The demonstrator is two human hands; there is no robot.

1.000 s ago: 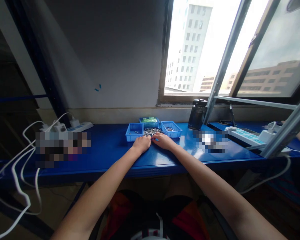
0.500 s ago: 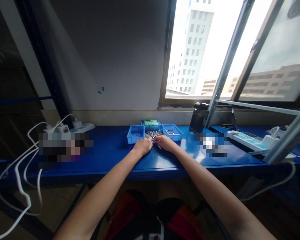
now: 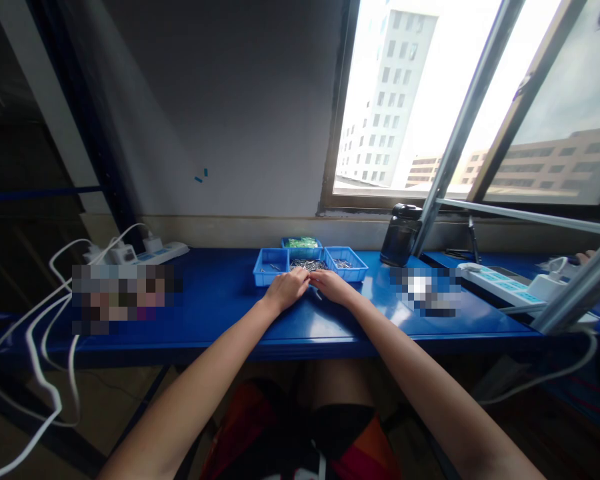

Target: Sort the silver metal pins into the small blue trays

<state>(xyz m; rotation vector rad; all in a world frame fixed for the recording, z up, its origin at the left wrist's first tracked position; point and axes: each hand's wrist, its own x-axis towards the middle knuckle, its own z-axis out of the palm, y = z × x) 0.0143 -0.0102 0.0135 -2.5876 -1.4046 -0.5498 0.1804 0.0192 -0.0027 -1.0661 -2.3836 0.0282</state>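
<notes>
Both my hands rest on the blue table [image 3: 215, 303], just in front of a pile of small metal pins [image 3: 306, 265]. My left hand [image 3: 290, 288] and my right hand [image 3: 333, 285] meet fingertip to fingertip, fingers curled and pinched together over a small metal piece [image 3: 316, 292] that I cannot make out. A blue tray [image 3: 271, 265] stands to the left of the pile, another blue tray [image 3: 346, 263] with a few metal bits to its right, and a tray of green parts [image 3: 301, 244] behind it.
A black jar-like container [image 3: 401, 235] stands by the window sill. White power strips lie at the left [image 3: 155, 254] and right [image 3: 500, 283], with white cables [image 3: 45, 360] hanging off the left edge. A slanted metal frame [image 3: 575, 283] crosses the right side. Another person's hand [image 3: 587, 257] shows far right.
My hands drew back a little from the pin pile toward me, and stay pinched together. The camera shifted slightly.
</notes>
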